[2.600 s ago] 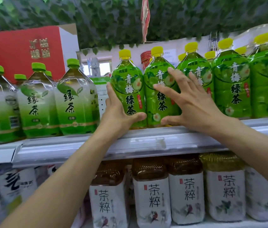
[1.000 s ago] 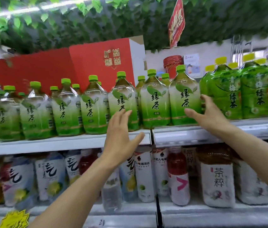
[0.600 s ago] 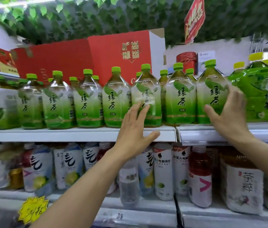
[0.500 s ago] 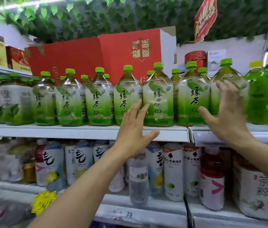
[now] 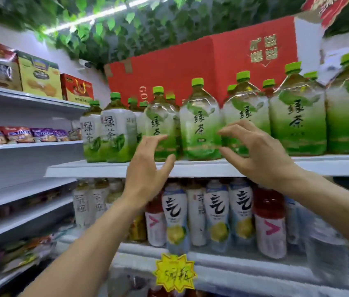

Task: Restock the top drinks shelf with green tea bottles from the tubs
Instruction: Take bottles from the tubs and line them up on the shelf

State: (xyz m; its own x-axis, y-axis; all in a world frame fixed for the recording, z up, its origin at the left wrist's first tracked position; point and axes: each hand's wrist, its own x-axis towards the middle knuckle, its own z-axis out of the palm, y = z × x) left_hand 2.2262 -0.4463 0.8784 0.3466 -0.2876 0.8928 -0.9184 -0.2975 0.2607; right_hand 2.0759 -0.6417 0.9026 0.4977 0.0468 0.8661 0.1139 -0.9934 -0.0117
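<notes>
Green tea bottles (image 5: 200, 127) with green caps stand upright in a tight row along the white top shelf (image 5: 207, 168).

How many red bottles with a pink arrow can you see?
2. One red bottle stands on the lower shelf, left of the white lemon bottles; the other stands right of them. More may be hidden behind.

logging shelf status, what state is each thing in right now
left hand: open, fingers spread, empty, in front of the shelf
right hand: open, fingers loosely bent, empty
green-capped clear plastic green tea bottles: upright, capped, lined along the shelf front
white top drinks shelf: front row stocked
red cardboard box: closed, behind the bottles
yellow starburst price tag: hanging on a lower shelf edge
</notes>
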